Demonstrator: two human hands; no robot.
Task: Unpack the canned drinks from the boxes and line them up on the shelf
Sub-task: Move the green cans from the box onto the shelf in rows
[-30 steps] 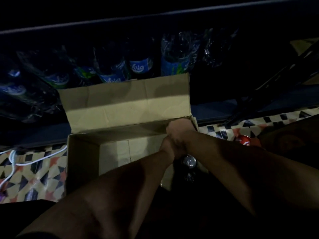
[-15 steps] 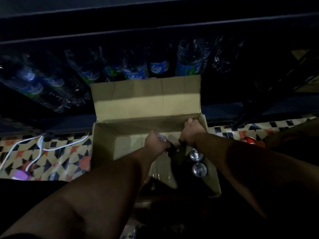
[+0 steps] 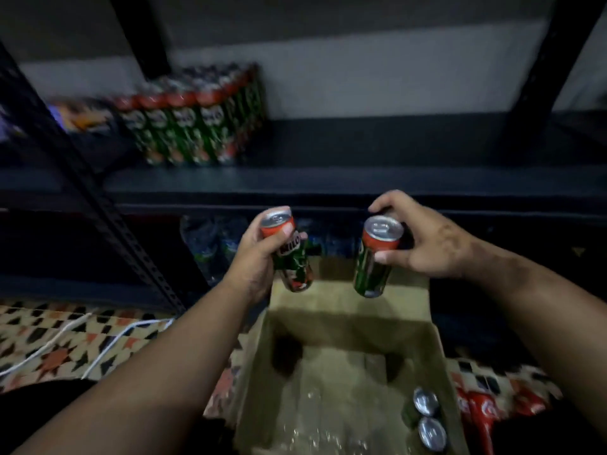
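My left hand (image 3: 259,254) grips a green and red Milo can (image 3: 290,254), tilted, above the open cardboard box (image 3: 328,349). My right hand (image 3: 423,241) holds a second Milo can (image 3: 376,257) by its top, hanging almost upright over the box's far flap. Two more cans (image 3: 428,418) stand in the box's near right corner, silver tops showing. Both held cans are just below the front edge of the dark shelf (image 3: 328,182). A block of several Milo cans (image 3: 193,126) stands in rows on that shelf at the left.
A black slotted upright (image 3: 98,198) slants across the left. Water bottles (image 3: 213,241) lie on the lower shelf behind the box. White cord (image 3: 65,343) lies on the patterned floor at left. Red cola cans (image 3: 483,418) lie right of the box.
Both hands have come up out of the box, each with a Milo can, and moved apart. The view has tilted up so the upper shelf and its cans show.
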